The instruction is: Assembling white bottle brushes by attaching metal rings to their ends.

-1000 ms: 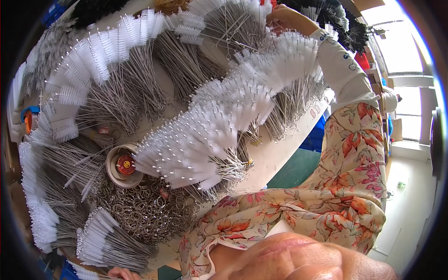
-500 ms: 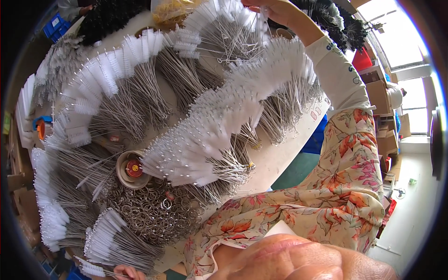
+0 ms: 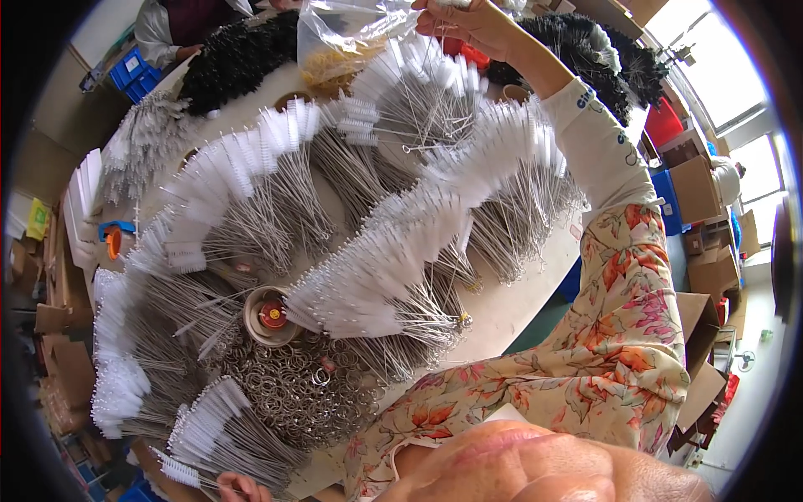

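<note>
At the lower edge, my left hand [image 3: 241,487] has its fingers curled round the wire stem of a small white-bristled brush [image 3: 178,470]. A bundle of similar wire brushes [image 3: 219,422] lies just beside it, bristle ends to the left. My right hand [image 3: 468,23] is raised at the top edge, past a dense pile of white brushes [image 3: 418,71]. Its fingers are bent, and something whitish shows at the palm; the frame edge cuts it off. A heap of metal split rings [image 3: 297,389] lies near the left hand, next to a round pot [image 3: 253,316] holding a red-and-yellow disc [image 3: 272,315].
Long rows of white brushes [image 3: 376,268] cover the pale table [image 3: 493,314]. Black brushes [image 3: 238,63] and a clear bag of yellowish pieces [image 3: 335,58] are at the back. An orange-and-blue tape dispenser [image 3: 115,238] stands left. Another person's sleeve [image 3: 155,38] shows far left; cartons [image 3: 696,188] stand right.
The whole view has shifted, so the table sits lower and further right. My right hand has moved slightly left with fingers bent downward. My left hand stays by the brush bundle.
</note>
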Motion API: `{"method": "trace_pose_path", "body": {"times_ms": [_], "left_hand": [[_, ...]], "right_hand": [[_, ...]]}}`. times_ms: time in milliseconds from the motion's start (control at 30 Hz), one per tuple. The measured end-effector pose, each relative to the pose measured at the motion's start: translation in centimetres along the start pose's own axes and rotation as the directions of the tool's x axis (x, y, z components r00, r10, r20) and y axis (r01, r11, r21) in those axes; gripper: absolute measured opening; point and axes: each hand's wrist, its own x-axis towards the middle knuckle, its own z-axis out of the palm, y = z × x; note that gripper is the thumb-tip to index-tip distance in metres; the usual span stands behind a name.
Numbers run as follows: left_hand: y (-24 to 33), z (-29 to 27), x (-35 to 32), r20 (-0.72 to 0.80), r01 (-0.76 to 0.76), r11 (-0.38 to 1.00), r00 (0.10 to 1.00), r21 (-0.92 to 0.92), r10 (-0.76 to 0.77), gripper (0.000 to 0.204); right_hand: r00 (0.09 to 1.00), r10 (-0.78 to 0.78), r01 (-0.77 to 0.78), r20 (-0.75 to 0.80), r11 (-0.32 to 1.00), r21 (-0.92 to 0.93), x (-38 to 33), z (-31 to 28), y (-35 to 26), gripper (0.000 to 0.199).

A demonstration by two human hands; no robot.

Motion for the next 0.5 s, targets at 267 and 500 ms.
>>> {"method": "trace_pose_path", "body": {"times_ms": [267, 500], "left_hand": [[-0.2, 1.3, -2.1, -0.024, -0.04, 0.999, 0.999, -0.026, 0.039, 0.036], [-0.7, 9.9, -3.5, -0.1, -0.352, 0.932, 0.934, -0.087, 0.344, 0.009]], "right_hand": [[0.967, -0.236, 0.183, 0.098, 0.908, 0.377, -1.1, 3.2, -7.5, 0.025], [0.704, -0.246, -0.172, 0.666, 0.852, 0.495, -8.8, 10.1, -11.9, 0.04]]}}
